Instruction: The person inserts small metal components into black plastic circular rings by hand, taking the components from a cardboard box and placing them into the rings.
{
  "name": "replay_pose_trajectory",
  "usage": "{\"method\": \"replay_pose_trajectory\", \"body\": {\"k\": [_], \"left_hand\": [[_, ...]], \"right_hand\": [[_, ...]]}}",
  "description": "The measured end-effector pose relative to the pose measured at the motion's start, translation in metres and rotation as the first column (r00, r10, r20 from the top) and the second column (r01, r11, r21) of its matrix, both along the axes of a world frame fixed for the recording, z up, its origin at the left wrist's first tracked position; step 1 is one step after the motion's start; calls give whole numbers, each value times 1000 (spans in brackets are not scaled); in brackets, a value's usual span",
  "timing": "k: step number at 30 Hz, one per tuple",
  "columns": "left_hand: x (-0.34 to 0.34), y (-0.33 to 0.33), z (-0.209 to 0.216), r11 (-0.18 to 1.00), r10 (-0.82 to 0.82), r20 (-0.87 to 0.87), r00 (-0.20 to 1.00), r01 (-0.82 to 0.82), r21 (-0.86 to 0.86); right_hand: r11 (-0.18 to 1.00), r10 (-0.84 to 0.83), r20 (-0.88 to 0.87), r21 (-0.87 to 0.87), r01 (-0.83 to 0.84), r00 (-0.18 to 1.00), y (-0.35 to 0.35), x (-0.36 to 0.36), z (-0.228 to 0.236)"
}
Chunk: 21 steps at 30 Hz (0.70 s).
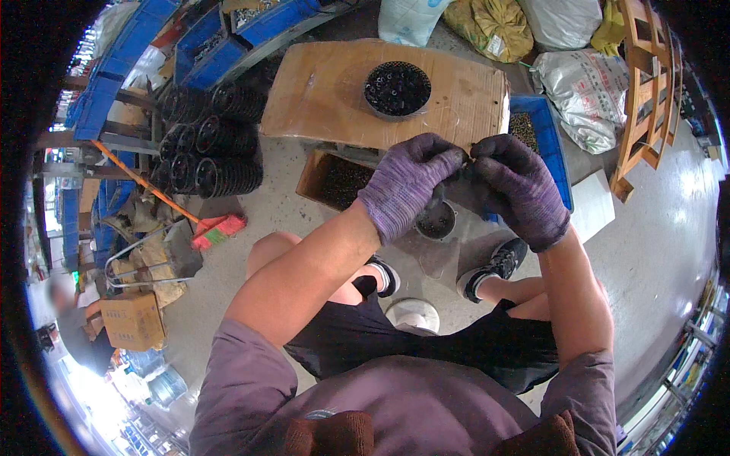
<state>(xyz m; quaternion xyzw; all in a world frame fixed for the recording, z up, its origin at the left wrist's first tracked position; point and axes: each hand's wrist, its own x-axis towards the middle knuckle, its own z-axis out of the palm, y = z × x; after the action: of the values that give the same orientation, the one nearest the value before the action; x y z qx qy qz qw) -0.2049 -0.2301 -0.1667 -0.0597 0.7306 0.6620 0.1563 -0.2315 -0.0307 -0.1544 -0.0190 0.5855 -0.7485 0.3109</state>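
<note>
Both my hands wear purple knit gloves with dark palms and meet just past the near edge of a cardboard-topped table (pixel 319 91). My left hand (pixel 414 176) pinches with thumb and forefinger at a tiny part, too small to name. Close beside it, my right hand (pixel 517 182) is closed too, its fingertips at the same small part. On the cardboard stands a round bowl (pixel 397 90) of black ring-like parts. Below my hands is a small round container (pixel 436 220) with dark bits in it. An open cardboard box (pixel 334 178) of small dark pieces sits left of my left hand.
A blue bin (pixel 559 152) with small brass-coloured parts stands right of the table. Stacked black ring-shaped pieces (pixel 220 156) are at left, near an orange-handled broom (pixel 217 230). Sacks (pixel 582 91) and a wooden pallet (pixel 646 91) stand at far right. Another person (pixel 76 327) is at far left.
</note>
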Motion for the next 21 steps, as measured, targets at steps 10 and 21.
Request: {"method": "replay_pose_trajectory", "body": {"k": [10, 21], "left_hand": [[4, 2, 0, 1000, -6, -116, 993, 3, -28], [11, 17, -13, 949, -21, -558, 830, -158, -272]], "right_hand": [[982, 53, -134, 187, -27, 990, 0, -1, -1], [942, -95, -332, 276, 193, 939, -9, 3, -9]]}}
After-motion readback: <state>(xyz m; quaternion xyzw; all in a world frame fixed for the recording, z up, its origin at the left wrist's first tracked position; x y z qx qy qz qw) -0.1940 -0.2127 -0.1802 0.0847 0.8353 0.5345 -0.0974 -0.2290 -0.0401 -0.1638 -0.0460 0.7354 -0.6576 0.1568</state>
